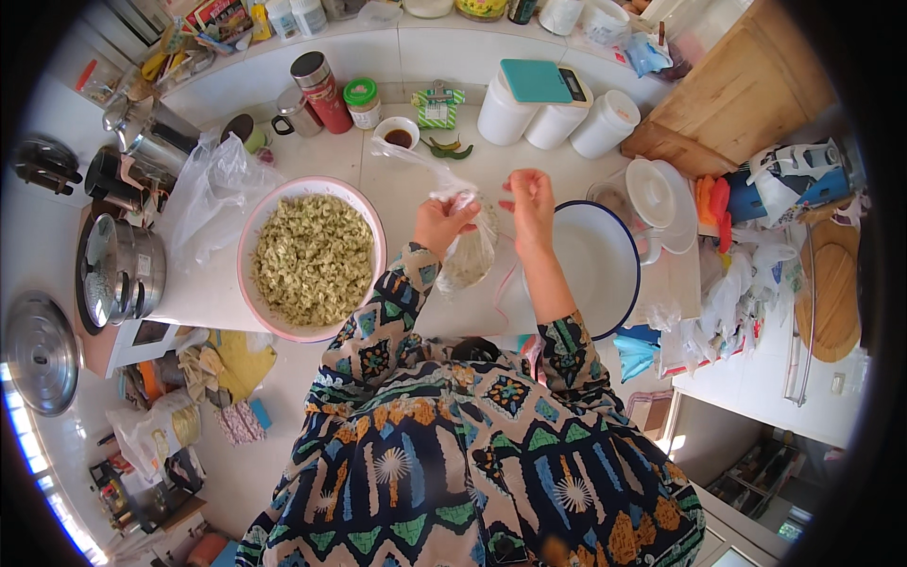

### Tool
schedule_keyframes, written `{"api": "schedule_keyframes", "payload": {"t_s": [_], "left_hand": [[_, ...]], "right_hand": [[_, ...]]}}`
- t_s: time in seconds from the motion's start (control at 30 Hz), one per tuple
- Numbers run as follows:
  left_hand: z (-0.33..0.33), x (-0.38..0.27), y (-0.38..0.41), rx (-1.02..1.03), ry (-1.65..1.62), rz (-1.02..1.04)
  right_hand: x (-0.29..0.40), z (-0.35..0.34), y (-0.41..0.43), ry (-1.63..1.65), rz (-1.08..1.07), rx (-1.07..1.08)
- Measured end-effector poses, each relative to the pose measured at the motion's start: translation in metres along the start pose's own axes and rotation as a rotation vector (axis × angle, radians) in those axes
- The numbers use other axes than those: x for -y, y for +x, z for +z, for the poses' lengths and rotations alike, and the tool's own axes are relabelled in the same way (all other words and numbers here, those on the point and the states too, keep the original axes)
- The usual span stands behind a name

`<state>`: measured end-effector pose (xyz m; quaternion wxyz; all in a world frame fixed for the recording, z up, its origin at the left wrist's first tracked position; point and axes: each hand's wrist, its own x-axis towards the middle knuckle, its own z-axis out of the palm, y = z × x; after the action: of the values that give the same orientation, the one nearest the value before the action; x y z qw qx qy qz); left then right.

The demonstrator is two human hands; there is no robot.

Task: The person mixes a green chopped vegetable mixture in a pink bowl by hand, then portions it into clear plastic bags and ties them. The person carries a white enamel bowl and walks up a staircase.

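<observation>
My left hand (443,222) grips the gathered neck of a clear plastic bag (470,261). Pale contents, which I cannot make out exactly, fill the lower part of the bag, and its loose top trails away toward a small sauce bowl. To its right, my right hand (530,202) is raised with curled fingers; whether something thin is between them is unclear. A thin pink string (504,290) lies on the counter between the bag and a blue-rimmed white enamel basin (589,273). Left of my hands stands a large pink-rimmed basin (249,294) of chopped greenish-white filling (315,259).
Behind my hands are the small bowl of dark sauce (398,135), green chillies (450,149) and white canisters (506,113) under a teal kitchen scale (535,81). A crumpled plastic bag (220,198) and steamer pot (134,269) stand left. A white lidded container (648,193) sits right.
</observation>
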<state>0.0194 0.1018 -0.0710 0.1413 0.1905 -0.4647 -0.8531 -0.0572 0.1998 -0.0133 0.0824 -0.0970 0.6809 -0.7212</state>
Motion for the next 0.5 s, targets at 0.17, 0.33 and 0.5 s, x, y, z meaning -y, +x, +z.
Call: {"api": "schedule_keyframes", "payload": {"t_s": [0.17, 0.33, 0.5], "left_hand": [[-0.01, -0.003, -0.008, 0.035, -0.11, -0.094], [-0.038, -0.002, -0.011, -0.018, -0.325, -0.034], [-0.037, 0.007, -0.02, -0.229, -0.425, -0.046]], "right_hand": [[-0.024, -0.011, -0.005, -0.4, 0.205, 0.474], [-0.026, -0.03, -0.002, -0.393, 0.012, 0.189], [-0.049, -0.036, -0.01, -0.217, 0.023, -0.078]]}}
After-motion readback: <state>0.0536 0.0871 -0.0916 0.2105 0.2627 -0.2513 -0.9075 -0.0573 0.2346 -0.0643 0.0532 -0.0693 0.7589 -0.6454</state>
